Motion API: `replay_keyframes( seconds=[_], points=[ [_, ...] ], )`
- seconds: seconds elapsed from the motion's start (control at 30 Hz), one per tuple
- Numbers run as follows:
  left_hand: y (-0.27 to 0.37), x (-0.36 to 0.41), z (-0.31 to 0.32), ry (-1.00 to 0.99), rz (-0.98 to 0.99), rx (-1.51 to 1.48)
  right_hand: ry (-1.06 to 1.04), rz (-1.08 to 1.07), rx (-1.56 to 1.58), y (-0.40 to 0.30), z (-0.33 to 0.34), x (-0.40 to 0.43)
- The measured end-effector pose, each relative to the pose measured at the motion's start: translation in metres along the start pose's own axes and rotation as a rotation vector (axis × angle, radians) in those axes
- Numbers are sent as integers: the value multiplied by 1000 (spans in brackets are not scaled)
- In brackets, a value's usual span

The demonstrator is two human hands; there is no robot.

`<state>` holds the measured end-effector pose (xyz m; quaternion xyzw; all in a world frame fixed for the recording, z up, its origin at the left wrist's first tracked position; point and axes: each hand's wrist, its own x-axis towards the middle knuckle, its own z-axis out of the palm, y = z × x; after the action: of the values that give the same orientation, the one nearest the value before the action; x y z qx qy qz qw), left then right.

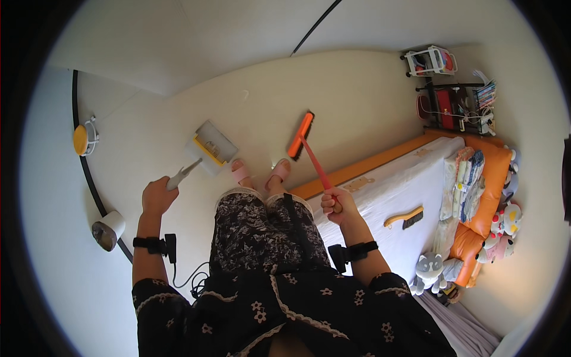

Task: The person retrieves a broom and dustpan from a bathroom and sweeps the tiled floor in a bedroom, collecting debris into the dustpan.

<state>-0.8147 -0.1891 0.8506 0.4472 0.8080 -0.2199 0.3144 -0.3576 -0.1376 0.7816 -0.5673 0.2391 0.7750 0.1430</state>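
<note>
My left hand (pixel 159 195) grips the grey handle of a long-handled dustpan (pixel 224 139). Its pan rests on the floor ahead of my feet, with a yellow comb edge across it and a small clump of something greyish inside. In my right hand (pixel 340 206) is the red stick of a broom (pixel 301 135), whose head is orange with dark bristles. That head is at floor level, ahead and to the right of my feet, apart from the dustpan. A wooden-handled bed brush (pixel 405 217) with dark bristles lies on the bed, right of my right hand.
Along my right runs a bed (pixel 370 196) with an orange wooden side rail, folded bedding (pixel 464 183) and plush toys (pixel 429 270). A shelf with books and a white cart (pixel 432 61) stand beyond it. At left are a stool (pixel 84 136) and a white bin (pixel 108 230).
</note>
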Motion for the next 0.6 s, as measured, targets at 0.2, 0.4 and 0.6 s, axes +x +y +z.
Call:
replay_keyframes(
  seconds=[0.2, 0.4, 0.6],
  points=[
    [5, -2, 2, -38, 38, -7, -299, -6, 294, -23, -25, -24],
    [-1, -8, 5, -53, 30, -114, -17, -140, -84, -80, -50, -38],
    [7, 2, 36, -55, 40, -138, 192, -153, -699, -96, 20, 35]
  ],
)
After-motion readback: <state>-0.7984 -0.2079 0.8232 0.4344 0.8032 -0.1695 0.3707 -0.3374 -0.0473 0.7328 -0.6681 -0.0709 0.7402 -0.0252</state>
